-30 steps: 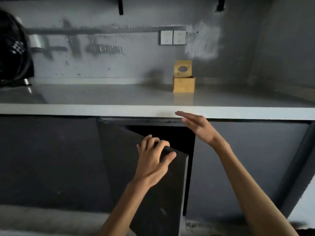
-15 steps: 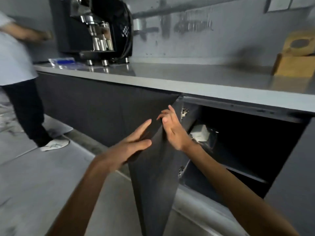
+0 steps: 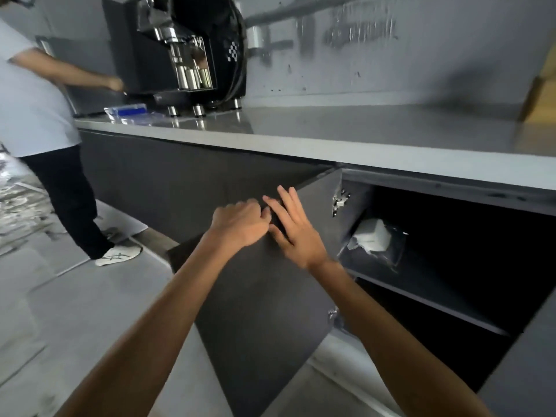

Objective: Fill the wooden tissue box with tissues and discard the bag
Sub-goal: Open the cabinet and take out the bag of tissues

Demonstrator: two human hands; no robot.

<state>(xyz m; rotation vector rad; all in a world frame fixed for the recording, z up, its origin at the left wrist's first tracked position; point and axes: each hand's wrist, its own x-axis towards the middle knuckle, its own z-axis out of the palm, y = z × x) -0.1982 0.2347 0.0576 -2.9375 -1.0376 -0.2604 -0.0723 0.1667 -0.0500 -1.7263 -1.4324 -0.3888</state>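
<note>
A clear bag of white tissues [image 3: 373, 239] lies on the shelf inside the open dark cabinet, right of the hinge. The wooden tissue box [image 3: 540, 97] stands on the grey counter, cut off by the right edge of the view. My left hand [image 3: 237, 224] is curled over the top edge of the dark cabinet door [image 3: 264, 302]. My right hand [image 3: 296, 231] lies flat on the door's inner face, fingers spread, holding nothing. The two hands touch, well left of the tissue bag.
A black and chrome coffee machine [image 3: 192, 52] stands at the counter's [image 3: 361, 130] far left, with a blue packet [image 3: 129, 111] beside it. A person in a white shirt [image 3: 33, 94] stands at the left. The cabinet shelf [image 3: 427, 293] runs rightward.
The cabinet door has swung further open. My left hand went from open fingers to curled over the door's edge, and my right hand moved onto the door's inner face.
</note>
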